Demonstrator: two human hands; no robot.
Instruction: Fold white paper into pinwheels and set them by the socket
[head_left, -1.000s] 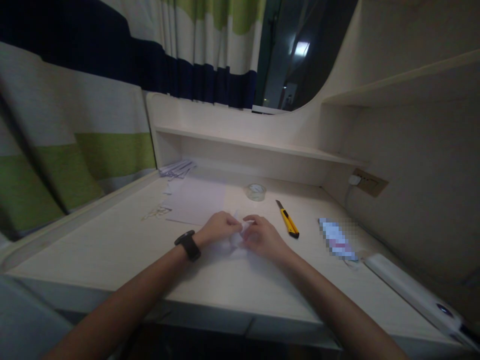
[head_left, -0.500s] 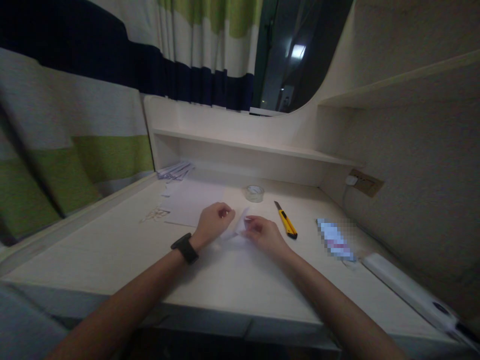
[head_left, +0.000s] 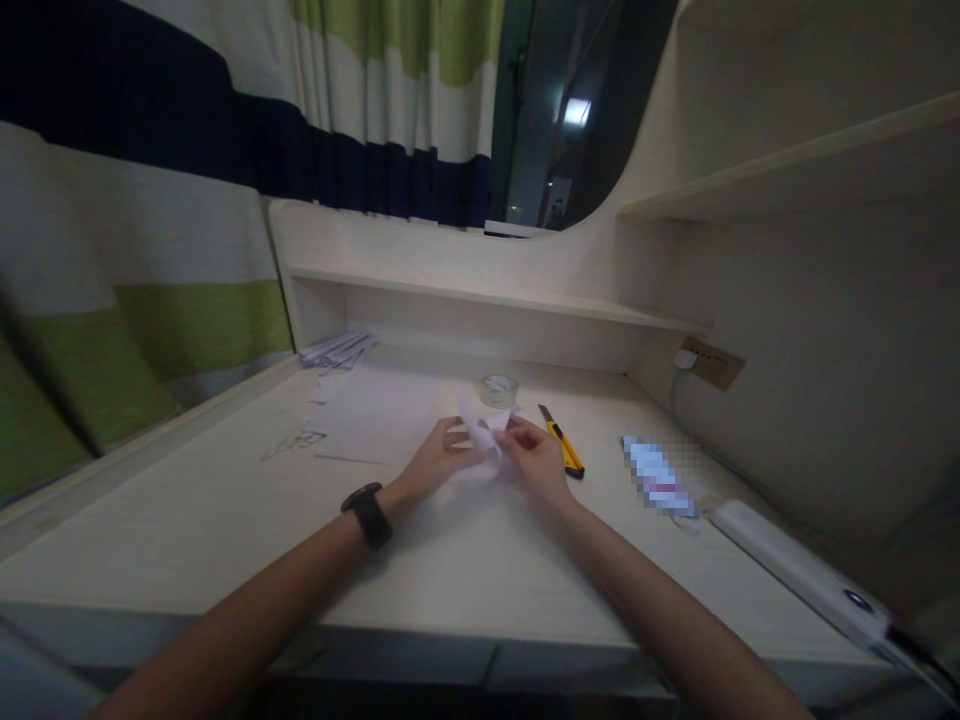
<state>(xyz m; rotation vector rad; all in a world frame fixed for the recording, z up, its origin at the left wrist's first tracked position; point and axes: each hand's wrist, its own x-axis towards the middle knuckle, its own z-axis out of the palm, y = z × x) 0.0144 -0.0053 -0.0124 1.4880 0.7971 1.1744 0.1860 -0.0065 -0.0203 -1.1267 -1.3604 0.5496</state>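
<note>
Your right hand [head_left: 534,458] pinches a folded, thin white paper piece [head_left: 472,425]; your left hand [head_left: 437,462] has parted fingers beside it, grip unclear. Folding looks partway: it stands open, unflattened.

No lettering, label, brand or number can be read here.

curtain [head_left: 397,100]: navy, white, green bands | window [head_left: 536,100]: dark, one bright patch | ledge [head_left: 480,290]: low, across desk [head_left: 187,540] back | shelf [head_left: 795,160]: upper right | socket [head_left: 720,367]: right wall, white plug [head_left: 684,359] in left end, cord [head_left: 674,395] down | pixelated item [head_left: 660,475]: desk, right side | bar [head_left: 795,570]: white, just beside it, dark oval toward near end
</note>
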